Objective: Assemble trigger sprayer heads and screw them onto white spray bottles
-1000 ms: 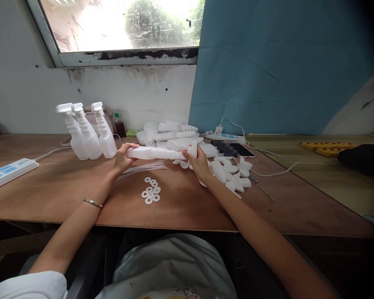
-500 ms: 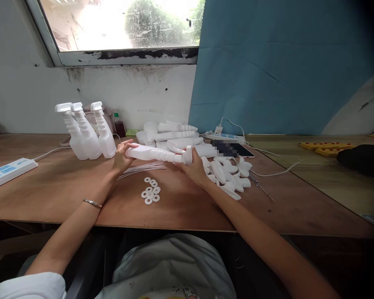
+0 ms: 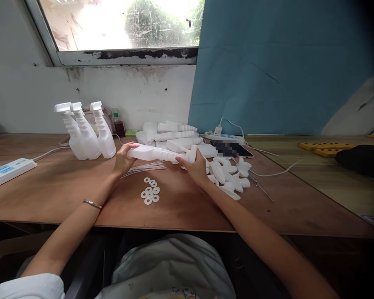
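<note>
A white plastic spray bottle (image 3: 148, 153) lies sideways in the air between my hands, above the table. My left hand (image 3: 124, 160) grips its base end. At the neck end, my right hand (image 3: 194, 166) is closed around a white trigger spray head (image 3: 191, 153); the fingers partly hide where head and neck meet. Below the bottle are thin white tubes (image 3: 148, 167) and a small cluster of white ring washers (image 3: 149, 192). Loose spray heads (image 3: 229, 176) lie in a heap right of my right hand.
Three upright spray bottles (image 3: 87, 139) stand at the back left. Behind my hands is a pile of white bottles (image 3: 174, 135). A tablet (image 3: 232, 148), a screwdriver (image 3: 260, 185) and a cable lie to the right. A power strip (image 3: 9, 171) sits at the left edge.
The spray head has turned about the bottle's neck, and my right hand's grip on it has shifted. My left hand has barely moved.
</note>
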The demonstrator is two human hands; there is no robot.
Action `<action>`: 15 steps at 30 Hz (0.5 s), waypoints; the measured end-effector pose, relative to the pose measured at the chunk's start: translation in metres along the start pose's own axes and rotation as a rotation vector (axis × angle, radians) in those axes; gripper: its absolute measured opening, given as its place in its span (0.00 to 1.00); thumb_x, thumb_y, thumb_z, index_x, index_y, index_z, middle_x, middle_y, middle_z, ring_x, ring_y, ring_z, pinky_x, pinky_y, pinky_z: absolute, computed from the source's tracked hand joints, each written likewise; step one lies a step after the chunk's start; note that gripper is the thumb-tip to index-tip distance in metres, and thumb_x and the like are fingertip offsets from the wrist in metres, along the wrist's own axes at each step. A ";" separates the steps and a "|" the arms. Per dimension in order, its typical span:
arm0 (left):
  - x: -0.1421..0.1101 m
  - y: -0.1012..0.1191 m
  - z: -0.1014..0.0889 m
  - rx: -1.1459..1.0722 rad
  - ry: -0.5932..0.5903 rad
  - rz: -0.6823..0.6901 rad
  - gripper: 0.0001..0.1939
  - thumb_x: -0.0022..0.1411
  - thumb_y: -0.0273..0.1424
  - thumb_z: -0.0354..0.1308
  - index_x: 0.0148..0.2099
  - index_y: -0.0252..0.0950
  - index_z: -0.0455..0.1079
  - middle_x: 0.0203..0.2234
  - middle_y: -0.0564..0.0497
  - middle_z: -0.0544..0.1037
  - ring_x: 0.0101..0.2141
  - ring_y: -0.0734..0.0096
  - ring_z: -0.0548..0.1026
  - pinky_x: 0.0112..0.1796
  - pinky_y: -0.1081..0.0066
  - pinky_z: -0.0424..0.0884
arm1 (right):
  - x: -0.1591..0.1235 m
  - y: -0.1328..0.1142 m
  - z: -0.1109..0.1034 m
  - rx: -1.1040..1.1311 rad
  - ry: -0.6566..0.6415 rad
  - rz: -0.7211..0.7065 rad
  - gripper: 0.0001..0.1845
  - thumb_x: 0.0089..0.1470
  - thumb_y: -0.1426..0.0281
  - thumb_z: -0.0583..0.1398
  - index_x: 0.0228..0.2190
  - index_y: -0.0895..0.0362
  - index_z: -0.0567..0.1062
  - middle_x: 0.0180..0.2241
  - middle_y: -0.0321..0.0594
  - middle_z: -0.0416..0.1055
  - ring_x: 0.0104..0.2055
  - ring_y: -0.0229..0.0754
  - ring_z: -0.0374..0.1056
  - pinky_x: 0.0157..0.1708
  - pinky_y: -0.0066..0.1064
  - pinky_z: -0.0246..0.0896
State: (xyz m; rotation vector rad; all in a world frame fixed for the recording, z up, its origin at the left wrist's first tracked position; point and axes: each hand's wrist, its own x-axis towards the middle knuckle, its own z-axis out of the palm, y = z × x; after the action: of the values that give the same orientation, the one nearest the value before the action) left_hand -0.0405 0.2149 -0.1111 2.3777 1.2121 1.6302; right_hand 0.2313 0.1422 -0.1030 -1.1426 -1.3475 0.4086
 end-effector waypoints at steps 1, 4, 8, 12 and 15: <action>0.000 0.002 0.000 0.017 0.020 0.017 0.18 0.50 0.34 0.60 0.45 0.38 0.67 0.47 0.45 0.69 0.49 0.61 0.67 0.47 0.61 0.64 | 0.000 0.002 0.001 0.056 -0.003 0.047 0.25 0.36 0.54 0.64 0.32 0.56 0.66 0.26 0.35 0.68 0.25 0.40 0.66 0.26 0.32 0.64; -0.002 0.008 0.000 0.073 0.082 0.069 0.16 0.51 0.31 0.58 0.44 0.39 0.67 0.48 0.45 0.66 0.49 0.62 0.66 0.47 0.61 0.63 | 0.003 0.005 0.004 0.232 -0.021 0.184 0.24 0.37 0.54 0.64 0.32 0.58 0.67 0.25 0.37 0.71 0.23 0.41 0.69 0.24 0.33 0.68; -0.002 0.015 0.000 0.114 0.161 0.147 0.14 0.51 0.25 0.56 0.42 0.39 0.67 0.49 0.44 0.62 0.51 0.62 0.64 0.48 0.62 0.63 | 0.004 0.005 0.004 0.376 -0.060 0.346 0.23 0.38 0.55 0.64 0.29 0.60 0.69 0.22 0.40 0.71 0.22 0.42 0.70 0.23 0.33 0.70; -0.001 0.013 0.002 0.134 0.166 0.151 0.15 0.51 0.23 0.55 0.43 0.39 0.66 0.48 0.44 0.62 0.51 0.62 0.64 0.48 0.62 0.63 | 0.005 0.006 0.005 0.441 -0.087 0.334 0.23 0.37 0.57 0.65 0.31 0.59 0.68 0.26 0.39 0.71 0.24 0.40 0.70 0.26 0.33 0.71; -0.001 0.009 0.002 0.133 0.168 0.133 0.15 0.50 0.23 0.55 0.43 0.38 0.66 0.48 0.44 0.63 0.50 0.61 0.64 0.48 0.62 0.63 | 0.007 0.009 0.006 0.419 -0.101 0.240 0.25 0.32 0.61 0.68 0.33 0.58 0.67 0.31 0.37 0.70 0.29 0.39 0.69 0.29 0.32 0.68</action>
State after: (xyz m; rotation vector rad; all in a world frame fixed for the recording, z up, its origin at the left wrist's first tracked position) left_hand -0.0341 0.2085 -0.1093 2.4926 1.2500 1.8798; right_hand 0.2309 0.1540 -0.1074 -0.9400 -1.1411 0.8891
